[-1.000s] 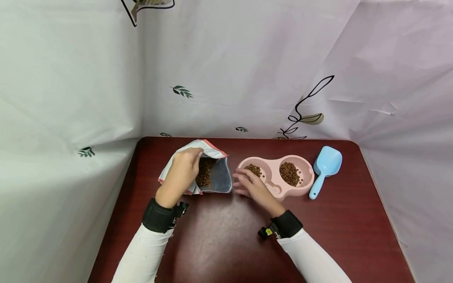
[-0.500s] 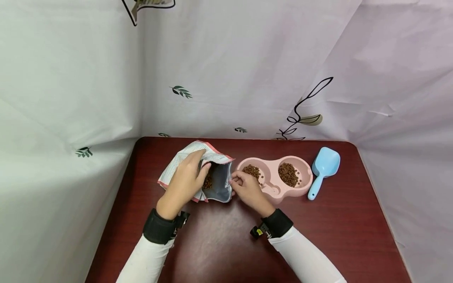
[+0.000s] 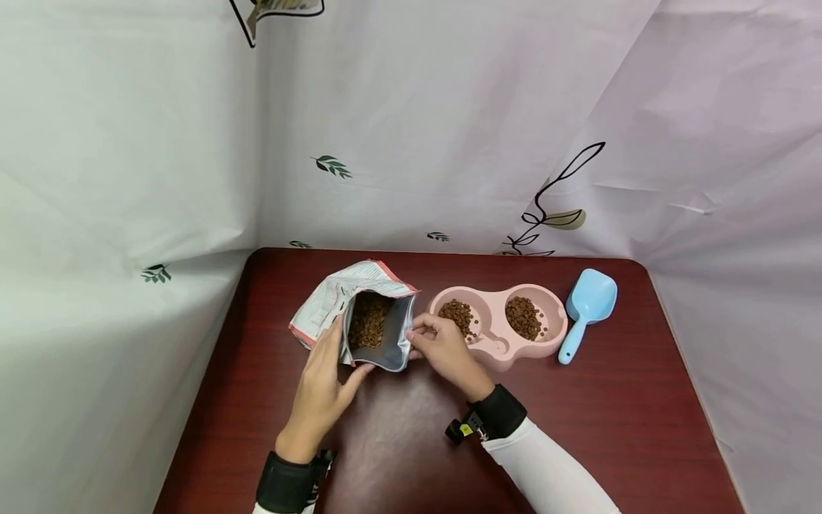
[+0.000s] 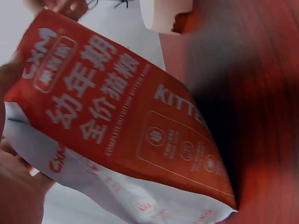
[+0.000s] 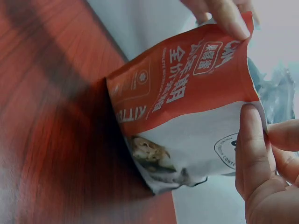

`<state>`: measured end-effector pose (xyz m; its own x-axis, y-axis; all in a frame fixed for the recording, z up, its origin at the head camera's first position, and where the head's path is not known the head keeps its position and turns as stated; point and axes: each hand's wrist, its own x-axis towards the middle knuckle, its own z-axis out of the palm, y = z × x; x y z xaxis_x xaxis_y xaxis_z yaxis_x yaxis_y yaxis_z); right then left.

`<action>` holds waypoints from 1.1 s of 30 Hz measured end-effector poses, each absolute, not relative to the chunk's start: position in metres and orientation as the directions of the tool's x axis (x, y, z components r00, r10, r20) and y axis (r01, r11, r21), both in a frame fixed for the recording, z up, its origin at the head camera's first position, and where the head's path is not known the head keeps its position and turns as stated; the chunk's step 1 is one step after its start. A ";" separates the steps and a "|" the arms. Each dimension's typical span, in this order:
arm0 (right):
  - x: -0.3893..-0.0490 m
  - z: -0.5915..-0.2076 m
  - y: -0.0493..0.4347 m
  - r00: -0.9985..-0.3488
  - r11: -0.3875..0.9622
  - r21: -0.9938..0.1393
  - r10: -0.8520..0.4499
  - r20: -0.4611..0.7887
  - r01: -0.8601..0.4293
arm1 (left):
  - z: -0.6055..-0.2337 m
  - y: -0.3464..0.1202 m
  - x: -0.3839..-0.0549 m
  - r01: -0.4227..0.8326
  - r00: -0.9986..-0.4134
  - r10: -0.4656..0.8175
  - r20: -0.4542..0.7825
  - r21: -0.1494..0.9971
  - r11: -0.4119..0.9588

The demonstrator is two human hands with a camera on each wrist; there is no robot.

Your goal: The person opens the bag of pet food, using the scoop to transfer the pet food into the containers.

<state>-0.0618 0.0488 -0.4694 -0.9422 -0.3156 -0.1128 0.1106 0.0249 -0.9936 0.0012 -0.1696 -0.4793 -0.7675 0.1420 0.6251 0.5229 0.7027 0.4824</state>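
Note:
A red and white kitten food bag [image 3: 330, 303] leans on the table with its mouth open towards me, brown kibble [image 3: 367, 323] inside. My left hand [image 3: 319, 392] touches the left side of the mouth, fingers fairly straight and thumb spread at the lower corner. At the right rim of the mouth, my right hand [image 3: 449, 351] pinches the bag's edge between thumb and fingers. The right wrist view shows that right hand [image 5: 259, 172] on the bag's white side panel. The bag's printed red face [image 4: 117, 98] fills much of the left wrist view.
Right of the bag stands a pink double bowl [image 3: 496, 344], with kibble in both hollows. A light blue scoop [image 3: 592, 296] lies beyond it, handle towards me. The dark red table [image 3: 610, 442] ends at a white patterned sheet [image 3: 411, 128] behind.
My left hand has come down from over the bag's top to its near left side, and the mouth shows wider. My right hand has moved slightly left and now pinches the rim.

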 end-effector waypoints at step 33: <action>-0.068 -0.445 0.046 -0.793 0.230 -0.777 -0.362 0.490 -0.585 | -0.486 -0.168 0.014 0.577 -0.552 -0.156 0.819 0.511 0.637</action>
<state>-0.0679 0.0460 -0.4454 -0.7931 -0.3618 0.4900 -0.5853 0.2301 -0.7775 0.0137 -0.1676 -0.4857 -0.5523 -0.1563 0.8189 0.5769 0.6375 0.5107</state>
